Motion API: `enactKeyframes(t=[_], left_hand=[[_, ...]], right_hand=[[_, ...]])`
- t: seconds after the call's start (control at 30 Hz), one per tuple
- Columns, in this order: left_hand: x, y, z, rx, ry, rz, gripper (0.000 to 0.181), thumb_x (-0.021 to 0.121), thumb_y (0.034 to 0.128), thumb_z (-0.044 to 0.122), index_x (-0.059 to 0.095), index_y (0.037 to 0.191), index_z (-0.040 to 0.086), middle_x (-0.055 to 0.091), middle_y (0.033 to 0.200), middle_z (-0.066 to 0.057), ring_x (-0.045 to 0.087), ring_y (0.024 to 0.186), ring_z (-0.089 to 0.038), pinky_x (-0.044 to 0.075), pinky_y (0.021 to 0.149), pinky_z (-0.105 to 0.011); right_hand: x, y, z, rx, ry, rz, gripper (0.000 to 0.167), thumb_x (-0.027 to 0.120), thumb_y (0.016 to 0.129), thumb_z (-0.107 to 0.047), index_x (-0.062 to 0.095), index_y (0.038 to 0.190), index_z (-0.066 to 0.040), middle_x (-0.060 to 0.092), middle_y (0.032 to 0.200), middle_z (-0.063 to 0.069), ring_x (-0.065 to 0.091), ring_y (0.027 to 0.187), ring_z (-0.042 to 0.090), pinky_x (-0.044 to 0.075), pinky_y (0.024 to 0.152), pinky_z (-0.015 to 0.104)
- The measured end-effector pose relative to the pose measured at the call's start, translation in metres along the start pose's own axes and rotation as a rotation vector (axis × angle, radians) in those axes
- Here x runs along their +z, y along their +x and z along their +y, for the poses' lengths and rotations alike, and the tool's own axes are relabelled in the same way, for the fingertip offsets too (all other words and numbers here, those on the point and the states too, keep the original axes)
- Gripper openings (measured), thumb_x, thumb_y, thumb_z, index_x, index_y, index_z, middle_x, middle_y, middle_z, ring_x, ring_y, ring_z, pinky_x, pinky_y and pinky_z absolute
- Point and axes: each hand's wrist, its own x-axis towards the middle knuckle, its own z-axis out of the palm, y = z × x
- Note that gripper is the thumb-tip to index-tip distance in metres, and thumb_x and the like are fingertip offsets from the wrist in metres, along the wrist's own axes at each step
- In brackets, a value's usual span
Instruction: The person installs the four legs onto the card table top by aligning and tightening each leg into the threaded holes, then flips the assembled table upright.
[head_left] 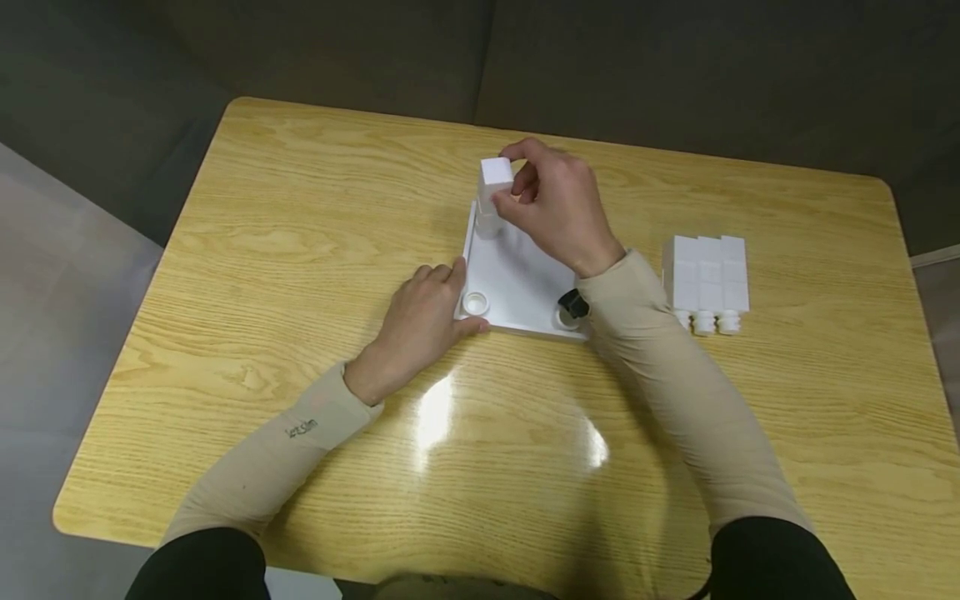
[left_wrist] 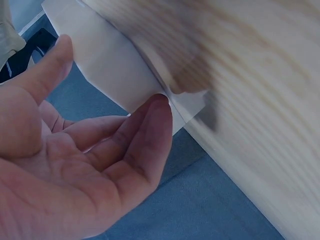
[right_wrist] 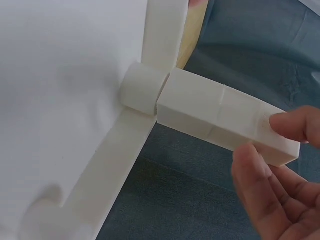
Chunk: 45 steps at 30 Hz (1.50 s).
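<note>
A square white board (head_left: 521, 279) with raised rims and round corner sockets lies on the table. At its far left corner stands a white block-shaped leg (head_left: 496, 172), upright, its lower end at the round socket (right_wrist: 142, 89). My right hand (head_left: 558, 196) pinches the leg's upper end between thumb and fingers; the right wrist view shows the fingertips on the leg (right_wrist: 220, 112). My left hand (head_left: 423, 321) holds the board's near left corner beside an empty socket (head_left: 476, 304), thumb along the front edge. In the left wrist view its bent fingers touch the board (left_wrist: 112, 62).
Several white legs (head_left: 708, 275) lie side by side at the right, their threaded ends toward me. The wooden table (head_left: 300, 208) has a dark partition behind it. A black piece (head_left: 573, 303) at my right wrist partly covers the near right socket.
</note>
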Motion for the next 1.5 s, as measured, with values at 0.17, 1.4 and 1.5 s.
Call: enactKeyframes(t=[0.17,1.4,1.5], left_hand=[[0.0006,-0.0005,0.0001,0.002,0.001,0.001,0.096,0.087,0.0926,0.042,0.046,0.155,-0.018,0.069,0.133,-0.029,0.067,0.114,-0.04,0.057,0.099,-0.049],[-0.001,-0.002,0.0001,0.001,0.009,-0.005,0.095,0.087,0.093,0.042,0.046,0.155,-0.017,0.07,0.133,-0.028,0.066,0.113,-0.039,0.057,0.1,-0.048],[-0.0004,-0.0018,-0.0005,-0.003,0.009,-0.004,0.095,0.087,0.0931,0.042,0.047,0.155,-0.017,0.07,0.132,-0.028,0.066,0.113,-0.039,0.057,0.099,-0.048]], right_hand=[[0.0011,0.0,0.0002,0.015,0.008,0.011,0.038,0.08,0.095,-0.008,0.069,0.129,0.005,0.071,0.098,0.016,0.067,0.085,0.027,0.049,0.074,0.033],[0.0024,-0.0023,0.0021,0.02,0.032,0.005,0.046,0.087,0.097,-0.014,0.067,0.136,0.0,0.073,0.092,0.014,0.071,0.083,0.025,0.052,0.074,0.032],[0.0024,-0.002,0.0024,0.024,0.033,0.004,0.043,0.083,0.097,-0.012,0.067,0.135,0.001,0.075,0.094,0.013,0.073,0.086,0.025,0.055,0.076,0.033]])
